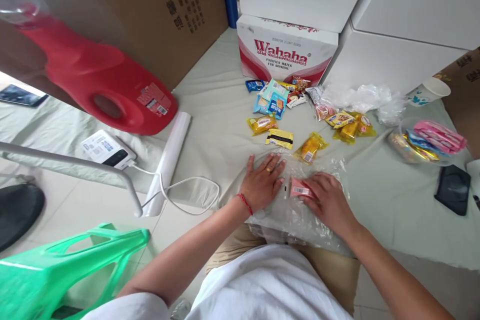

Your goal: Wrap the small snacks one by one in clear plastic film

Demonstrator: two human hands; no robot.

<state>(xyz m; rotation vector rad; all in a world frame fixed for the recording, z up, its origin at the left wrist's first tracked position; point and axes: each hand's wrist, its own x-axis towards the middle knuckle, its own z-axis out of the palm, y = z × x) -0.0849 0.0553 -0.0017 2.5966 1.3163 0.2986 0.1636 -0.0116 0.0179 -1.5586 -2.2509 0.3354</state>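
My left hand (262, 181) lies flat with its fingers spread on a clear plastic bag (270, 215) at the table's near edge. A red cord circles that wrist and one finger wears a ring. In the fingers of my right hand (332, 202) is a small pink packet (299, 189) with a barcode, resting on the same bag. Just beyond the hands lie a yellow packet with a black stripe (279, 138) and a clear yellow-wrapped snack (311, 147). Another yellow-wrapped snack (261, 124) sits farther left.
Blue snack packets (276, 105) are piled before a Wahaha water carton (287, 52). To the right stand crumpled clear plastic (360, 97), a paper cup (429, 91) and a tub of packets (427, 142). At left are a red jug (112, 77), power bank (108, 149) and green stool (75, 265).
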